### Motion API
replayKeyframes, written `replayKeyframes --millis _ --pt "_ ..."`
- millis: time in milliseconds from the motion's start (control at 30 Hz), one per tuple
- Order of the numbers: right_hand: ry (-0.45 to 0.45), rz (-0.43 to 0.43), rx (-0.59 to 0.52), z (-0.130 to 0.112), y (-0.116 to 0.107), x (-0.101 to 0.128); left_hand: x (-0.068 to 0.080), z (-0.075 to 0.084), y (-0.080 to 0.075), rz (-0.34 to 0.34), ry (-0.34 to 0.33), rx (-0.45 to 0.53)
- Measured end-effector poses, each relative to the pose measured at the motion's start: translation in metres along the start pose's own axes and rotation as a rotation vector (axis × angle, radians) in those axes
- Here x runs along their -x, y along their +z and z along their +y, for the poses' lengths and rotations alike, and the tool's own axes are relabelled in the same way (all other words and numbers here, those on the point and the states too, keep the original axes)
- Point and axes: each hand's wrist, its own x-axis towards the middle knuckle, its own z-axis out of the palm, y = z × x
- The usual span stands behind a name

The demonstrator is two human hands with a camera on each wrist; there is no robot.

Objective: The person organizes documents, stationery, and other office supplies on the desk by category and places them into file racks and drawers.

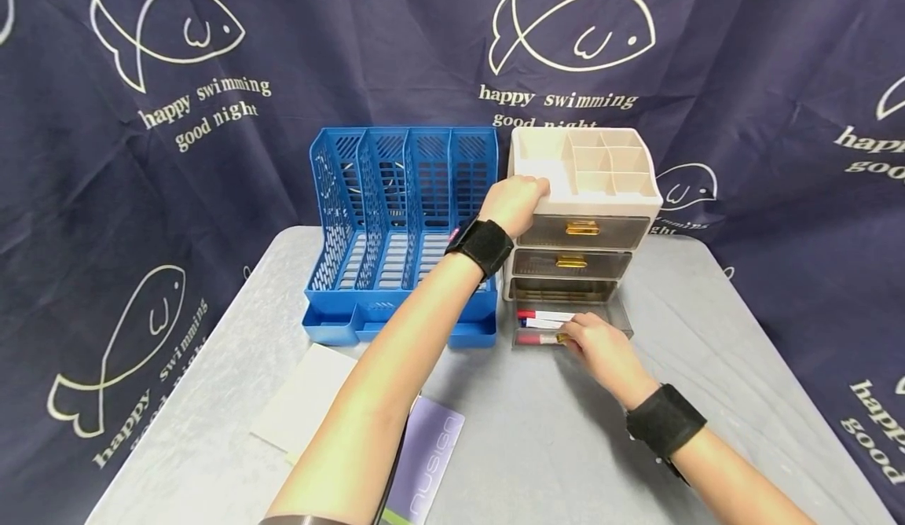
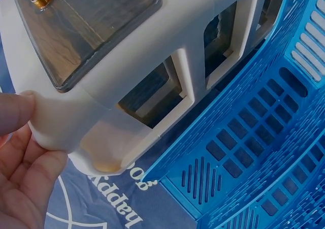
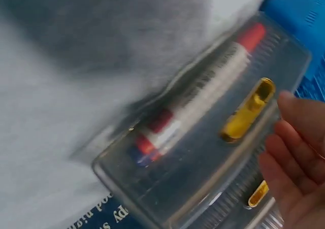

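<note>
A beige drawer organizer (image 1: 590, 165) with three smoky drawers stands at the back of the grey table (image 1: 551, 438). My left hand (image 1: 526, 193) grips its top left corner, and in the left wrist view the thumb (image 2: 18, 112) presses that corner (image 2: 101, 82). The bottom drawer (image 1: 617, 314) is pulled out and holds red and blue markers (image 1: 543, 320). My right hand (image 1: 576, 336) is at the drawer's front. In the right wrist view its straight fingers (image 3: 297, 148) lie beside the gold handle (image 3: 248, 110), with the markers (image 3: 203, 104) blurred inside the drawer (image 3: 152, 188).
A blue slotted file rack (image 1: 396, 226) stands right beside the organizer, on its left (image 2: 264, 137). A white sheet (image 1: 311, 395) and a purple booklet (image 1: 429, 458) lie near the table's front left. A dark fish-printed cloth (image 1: 177, 116) hangs behind.
</note>
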Motion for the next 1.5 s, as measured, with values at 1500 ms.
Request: replayKeyframes --millis 1500 --pt "0.064 0.118 0.103 0.036 0.037 -0.029 -0.001 0.001 0.0 -0.005 -0.002 -0.003"
